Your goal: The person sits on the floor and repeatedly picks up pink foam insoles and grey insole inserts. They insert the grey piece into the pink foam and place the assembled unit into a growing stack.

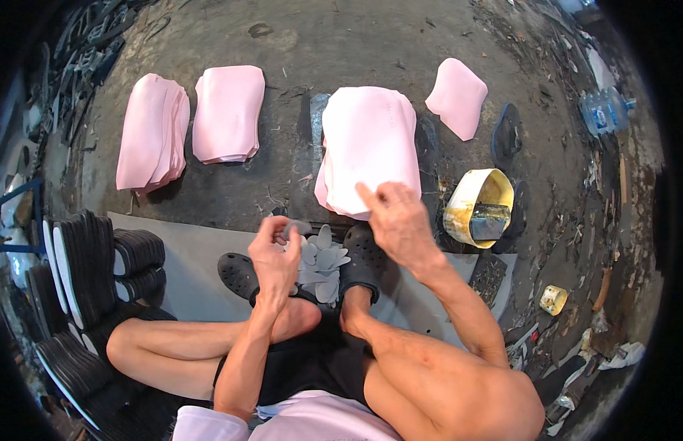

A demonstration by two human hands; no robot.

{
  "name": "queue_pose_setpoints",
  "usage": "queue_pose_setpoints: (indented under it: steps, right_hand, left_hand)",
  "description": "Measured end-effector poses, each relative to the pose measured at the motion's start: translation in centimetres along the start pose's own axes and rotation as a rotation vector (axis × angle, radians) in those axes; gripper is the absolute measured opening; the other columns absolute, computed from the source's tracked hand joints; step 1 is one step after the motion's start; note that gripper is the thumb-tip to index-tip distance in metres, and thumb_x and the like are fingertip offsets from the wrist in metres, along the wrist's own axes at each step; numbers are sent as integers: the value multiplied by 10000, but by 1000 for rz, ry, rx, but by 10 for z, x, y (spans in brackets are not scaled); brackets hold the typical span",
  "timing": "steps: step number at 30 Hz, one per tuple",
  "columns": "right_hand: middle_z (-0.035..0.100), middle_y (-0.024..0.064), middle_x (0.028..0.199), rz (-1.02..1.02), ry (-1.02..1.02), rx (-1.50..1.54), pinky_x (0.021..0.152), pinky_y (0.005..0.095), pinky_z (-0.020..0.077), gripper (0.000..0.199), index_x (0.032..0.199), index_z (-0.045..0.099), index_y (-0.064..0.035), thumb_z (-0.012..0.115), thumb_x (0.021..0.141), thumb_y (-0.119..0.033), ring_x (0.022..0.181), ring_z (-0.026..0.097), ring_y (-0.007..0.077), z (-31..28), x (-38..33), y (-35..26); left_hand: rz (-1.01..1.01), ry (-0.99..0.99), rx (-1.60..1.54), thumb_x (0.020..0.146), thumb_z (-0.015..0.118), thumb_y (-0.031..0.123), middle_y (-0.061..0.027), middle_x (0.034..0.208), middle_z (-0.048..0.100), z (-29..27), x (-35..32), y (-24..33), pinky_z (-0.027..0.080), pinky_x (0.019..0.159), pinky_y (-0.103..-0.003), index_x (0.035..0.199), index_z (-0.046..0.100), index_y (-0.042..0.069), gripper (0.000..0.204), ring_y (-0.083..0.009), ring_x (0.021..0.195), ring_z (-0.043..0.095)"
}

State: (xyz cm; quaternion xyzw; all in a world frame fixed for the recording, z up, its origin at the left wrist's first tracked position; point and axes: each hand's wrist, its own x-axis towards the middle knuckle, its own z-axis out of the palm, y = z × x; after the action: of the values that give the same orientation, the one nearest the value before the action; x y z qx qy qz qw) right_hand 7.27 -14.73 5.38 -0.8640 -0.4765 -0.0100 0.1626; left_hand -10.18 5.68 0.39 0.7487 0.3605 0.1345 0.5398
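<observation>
My left hand [275, 253] pinches a small grey cut-out piece [296, 229] above a pile of grey shaped pieces [321, 264] lying between my feet. My right hand [397, 217] reaches forward, fingertips on the near edge of a thick stack of pink foam sheets [371, 143]. I sit on the ground with black clogs [363, 257] on my feet.
Two more pink sheet stacks [152, 132] [228, 112] lie at the far left and a loose pink sheet [458, 95] at the far right. A yellow glue tub [480, 207] stands to the right. Stacked black soles [84, 272] line the left. A water bottle [605, 110] lies at the far right.
</observation>
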Motion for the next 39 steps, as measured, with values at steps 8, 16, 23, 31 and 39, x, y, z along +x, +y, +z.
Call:
queue_pose_setpoints:
  steps: [8, 16, 23, 31, 39]
  right_hand:
    - [853, 101, 1070, 486, 227, 879, 843, 345, 590, 353, 1380, 774, 28, 637, 1193, -239, 938, 748, 139, -30, 43, 66]
    - [697, 162, 1588, 52, 363, 144, 1287, 518, 461, 453, 1555, 733, -112, 652, 1110, -149, 1508, 608, 407, -95, 45, 34]
    - [739, 163, 1509, 156, 39, 290, 1294, 549, 414, 483, 1522, 726, -103, 661, 1045, -63, 1471, 629, 392, 35, 4, 37]
    - [839, 218, 1114, 571, -119, 736, 889, 381, 638, 342, 1381, 739, 42, 590, 1104, -92, 997, 819, 230, -48, 63, 65]
    - [800, 195, 1341, 221, 78, 468, 1161, 461, 536, 337, 1289, 811, -16, 624, 1008, -26, 1262, 697, 381, 19, 24, 36]
  left_hand:
    - [-12, -13, -453, 1096, 730, 22, -83, 1172, 699, 58, 28, 34, 649, 858, -299, 1261, 799, -49, 193, -144, 945, 740]
    - [519, -53, 420, 920, 846, 76, -144, 1174, 647, 102, 38, 49, 534, 945, -470, 1400, 833, 110, 481, -326, 1074, 641]
    - [559, -114, 344, 921, 827, 116, -146, 1202, 612, 93, 50, 25, 493, 921, -489, 1232, 837, 107, 311, -352, 1122, 612]
    - [551, -163, 314, 967, 805, 122, -135, 1144, 573, 90, 58, 29, 488, 886, -456, 1450, 832, 234, 497, -322, 1053, 596]
    - [509, -181, 302, 969, 816, 121, -164, 1171, 580, 89, 58, 26, 534, 894, -470, 1431, 842, 180, 467, -322, 1014, 610]
